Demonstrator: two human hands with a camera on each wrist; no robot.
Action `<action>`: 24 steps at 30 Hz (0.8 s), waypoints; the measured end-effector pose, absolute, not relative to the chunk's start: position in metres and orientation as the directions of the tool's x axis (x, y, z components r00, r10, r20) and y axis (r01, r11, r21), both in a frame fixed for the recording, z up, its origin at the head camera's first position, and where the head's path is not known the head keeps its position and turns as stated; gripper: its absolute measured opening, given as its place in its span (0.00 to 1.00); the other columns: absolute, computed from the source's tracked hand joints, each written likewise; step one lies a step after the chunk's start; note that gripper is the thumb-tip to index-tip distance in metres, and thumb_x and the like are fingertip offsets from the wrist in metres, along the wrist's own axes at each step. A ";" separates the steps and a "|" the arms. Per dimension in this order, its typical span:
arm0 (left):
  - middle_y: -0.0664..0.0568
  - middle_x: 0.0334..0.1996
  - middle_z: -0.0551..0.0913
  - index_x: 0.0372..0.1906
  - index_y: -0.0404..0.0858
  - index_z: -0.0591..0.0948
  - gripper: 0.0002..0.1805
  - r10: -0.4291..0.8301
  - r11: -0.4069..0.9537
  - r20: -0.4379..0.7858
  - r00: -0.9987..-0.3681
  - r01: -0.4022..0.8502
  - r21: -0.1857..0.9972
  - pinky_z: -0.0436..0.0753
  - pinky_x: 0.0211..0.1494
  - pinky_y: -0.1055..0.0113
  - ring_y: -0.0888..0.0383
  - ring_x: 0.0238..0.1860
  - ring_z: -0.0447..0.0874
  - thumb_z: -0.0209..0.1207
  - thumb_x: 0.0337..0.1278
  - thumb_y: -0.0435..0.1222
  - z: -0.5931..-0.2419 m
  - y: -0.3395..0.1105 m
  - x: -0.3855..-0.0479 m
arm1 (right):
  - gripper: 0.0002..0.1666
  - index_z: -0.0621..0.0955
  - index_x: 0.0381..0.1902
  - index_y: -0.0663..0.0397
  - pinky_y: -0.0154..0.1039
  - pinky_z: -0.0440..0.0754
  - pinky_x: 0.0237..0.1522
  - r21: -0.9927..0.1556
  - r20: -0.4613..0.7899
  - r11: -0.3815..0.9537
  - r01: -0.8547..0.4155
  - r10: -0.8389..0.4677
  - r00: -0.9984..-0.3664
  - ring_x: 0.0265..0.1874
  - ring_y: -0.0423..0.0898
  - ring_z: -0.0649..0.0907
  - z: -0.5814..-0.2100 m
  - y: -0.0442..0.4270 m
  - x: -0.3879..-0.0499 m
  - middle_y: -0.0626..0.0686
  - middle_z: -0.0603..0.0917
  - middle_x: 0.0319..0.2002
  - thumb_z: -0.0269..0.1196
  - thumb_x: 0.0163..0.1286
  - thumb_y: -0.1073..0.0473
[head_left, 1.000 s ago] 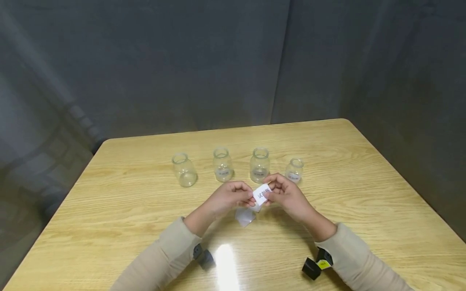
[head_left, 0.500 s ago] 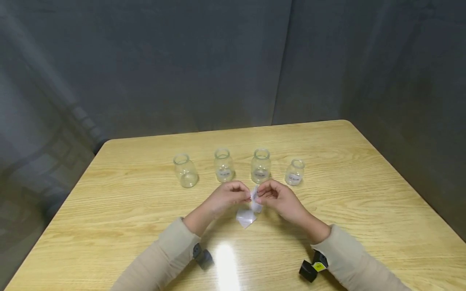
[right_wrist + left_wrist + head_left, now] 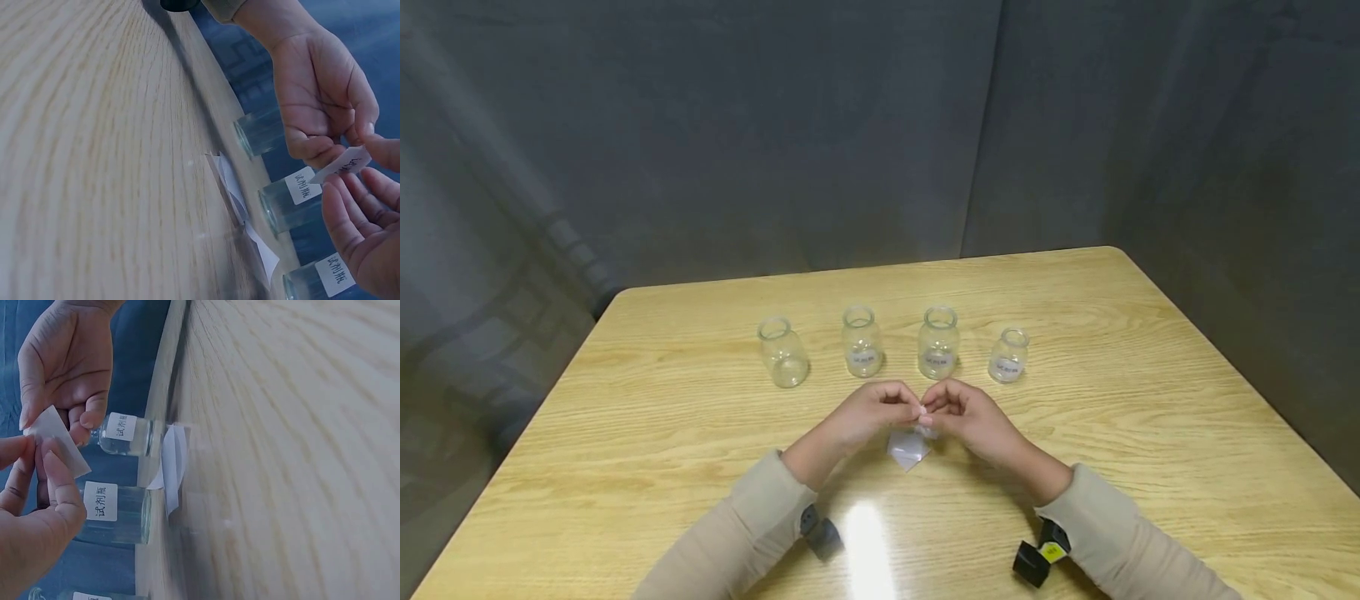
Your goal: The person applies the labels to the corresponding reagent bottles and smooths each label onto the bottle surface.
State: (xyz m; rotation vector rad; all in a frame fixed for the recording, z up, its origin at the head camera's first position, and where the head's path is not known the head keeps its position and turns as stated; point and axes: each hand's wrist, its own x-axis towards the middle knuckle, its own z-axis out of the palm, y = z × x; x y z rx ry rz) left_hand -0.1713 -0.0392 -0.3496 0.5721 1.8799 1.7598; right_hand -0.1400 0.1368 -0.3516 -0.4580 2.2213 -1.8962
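Above the middle of the table, a small white sticker label with printed characters is pinched between both hands' fingertips. My left hand holds it from the left, and my right hand grips it from the right. From the head view the fingers mostly cover the label. Below the hands lie folded white paper pieces. Beyond them stand two larger glass jars, one left and one right, and a smaller glass jar, all with white labels. A glass jar at far left shows no label.
The jars stand in a row across the middle of the wooden table. Dark grey curtains hang behind and beside it. A glare patch shines near the front.
The label has turned from facing up to nearly edge-on between the fingers. My right hand has come closer to the left one, and the small jar is no longer partly covered.
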 end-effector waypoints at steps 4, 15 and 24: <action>0.53 0.28 0.78 0.32 0.25 0.74 0.08 0.600 0.090 -0.069 -0.797 -0.018 0.996 0.72 0.42 0.67 0.57 0.35 0.74 0.54 0.50 0.29 -0.349 -0.042 -0.172 | 0.11 0.70 0.38 0.71 0.42 0.77 0.35 -0.988 0.061 0.113 -0.108 -0.358 -0.932 0.30 0.45 0.77 -0.351 0.136 -0.141 0.55 0.75 0.30 0.56 0.57 0.70; 0.50 0.26 0.75 0.29 0.23 0.70 0.04 0.549 0.047 -0.096 -0.830 -0.084 0.995 0.76 0.40 0.66 0.60 0.29 0.75 0.50 0.49 0.24 -0.355 -0.049 -0.172 | 0.12 0.75 0.39 0.70 0.37 0.77 0.34 -0.971 0.058 0.200 -0.133 -0.341 -0.938 0.30 0.44 0.77 -0.350 0.138 -0.141 0.59 0.79 0.33 0.56 0.55 0.71; 0.50 0.23 0.73 0.25 0.30 0.69 0.04 0.517 0.118 -0.133 -0.845 -0.084 0.989 0.75 0.34 0.68 0.60 0.25 0.71 0.51 0.43 0.22 -0.356 -0.058 -0.172 | 0.13 0.75 0.37 0.69 0.36 0.77 0.36 -0.971 0.053 0.182 -0.152 -0.460 -0.887 0.33 0.44 0.80 -0.353 0.144 -0.143 0.60 0.80 0.33 0.61 0.52 0.69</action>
